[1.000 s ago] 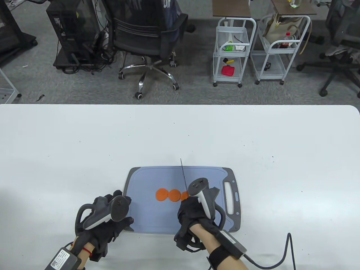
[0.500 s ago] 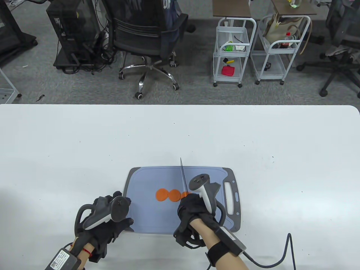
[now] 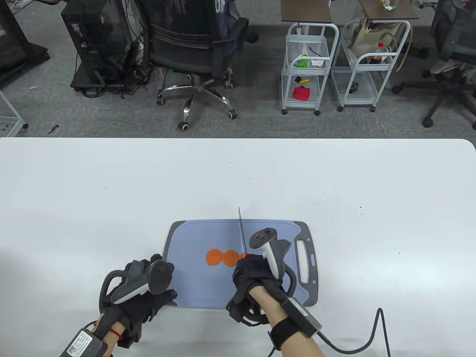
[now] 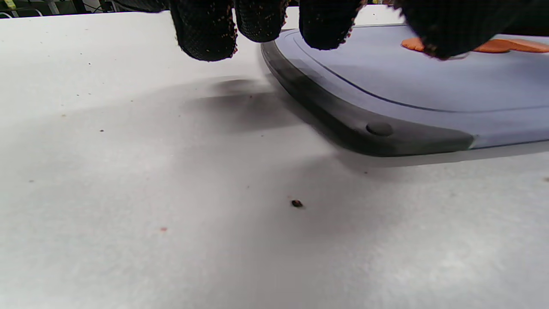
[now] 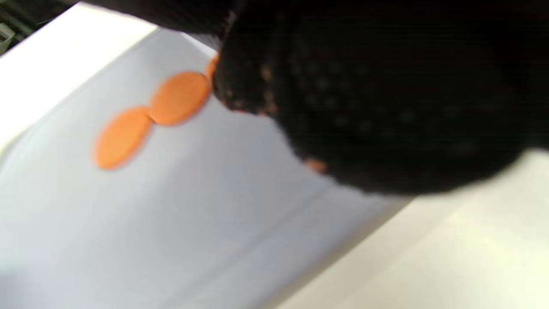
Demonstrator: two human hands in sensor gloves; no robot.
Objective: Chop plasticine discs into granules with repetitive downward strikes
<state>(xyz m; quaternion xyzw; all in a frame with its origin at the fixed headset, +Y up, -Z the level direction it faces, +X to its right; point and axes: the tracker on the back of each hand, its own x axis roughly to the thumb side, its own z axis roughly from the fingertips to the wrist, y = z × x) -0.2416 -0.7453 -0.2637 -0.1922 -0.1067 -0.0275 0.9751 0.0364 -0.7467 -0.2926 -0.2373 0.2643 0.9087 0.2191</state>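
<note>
Right hand (image 3: 253,277) edged nearer, grip closed on knife (image 3: 242,236), discs (image 3: 222,257) just left

Left grip (image 3: 143,293) resting flat, fingers spread, right grip (image 3: 253,275) fisted, wrist raised

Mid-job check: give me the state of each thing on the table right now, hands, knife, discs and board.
Left hand: rests at the board's left edge, holding nothing.
Right hand: grips the knife.
Knife: blade points away, over the rightmost disc.
Discs: three in a touching row; the left two whole, the rightmost mostly hidden.
Board: flat on the table.
</note>
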